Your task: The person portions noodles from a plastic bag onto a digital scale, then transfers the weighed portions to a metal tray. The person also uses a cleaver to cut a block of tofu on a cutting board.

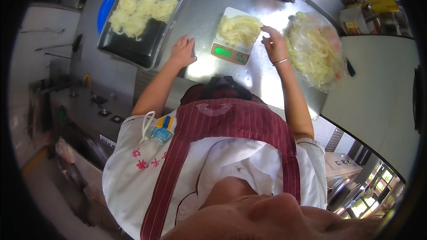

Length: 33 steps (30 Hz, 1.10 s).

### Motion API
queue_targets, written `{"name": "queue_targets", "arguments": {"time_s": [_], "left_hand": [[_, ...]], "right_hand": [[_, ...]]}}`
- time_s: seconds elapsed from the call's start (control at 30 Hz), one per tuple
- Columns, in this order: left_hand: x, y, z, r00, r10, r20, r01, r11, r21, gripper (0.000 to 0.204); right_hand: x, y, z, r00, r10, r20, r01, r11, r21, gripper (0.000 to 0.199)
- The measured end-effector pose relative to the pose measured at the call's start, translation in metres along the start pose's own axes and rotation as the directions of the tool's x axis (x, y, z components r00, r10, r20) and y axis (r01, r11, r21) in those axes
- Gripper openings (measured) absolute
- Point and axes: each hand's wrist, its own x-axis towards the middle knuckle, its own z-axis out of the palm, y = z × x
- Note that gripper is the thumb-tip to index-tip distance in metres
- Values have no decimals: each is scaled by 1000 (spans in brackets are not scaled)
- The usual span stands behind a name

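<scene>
On the steel counter (209,0), my right hand (275,44) pinched noodles (240,29) atop the scale (231,49), portioning them, left hand (183,51) resting flat and spread; trimming the weight seemed next.

The black tray (133,46) of noodle bundles runs off the top edge; far bench (267,80) clutter is perhaps containers, too small to tell.

the right hand (274,44) is pinching strands at the edge of the noodle heap (239,29) lying on the kitchen scale (230,54), while the left hand (183,51) is resting flat on the steel counter (209,4).
</scene>
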Motion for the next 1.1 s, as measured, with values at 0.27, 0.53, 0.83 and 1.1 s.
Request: {"name": "queue_targets", "arguments": {"time_s": [0.27, 0.53, 0.83, 1.1], "left_hand": [[2, 2, -1, 999, -28, 44, 27, 999, 25, 84], [2, 0, 1, 1000, -13, 26, 12, 999, 47, 84], [3, -2, 2, 1000, -10, 21, 10, 999, 38, 85], [37, 96, -61, 906, 369, -208, -382, 924, -25, 95]], "right_hand": [[-37, 24, -11, 978, 204, 49, -209, 970, 124, 26], [-49, 32, -8, 951, 293, 98, -307, 935, 178, 24], [-48, 38, -2, 948, 277, 157, -296, 948, 119, 30], [21, 10, 6, 959, -56, 277, 189, 855, -482, 88]]}}
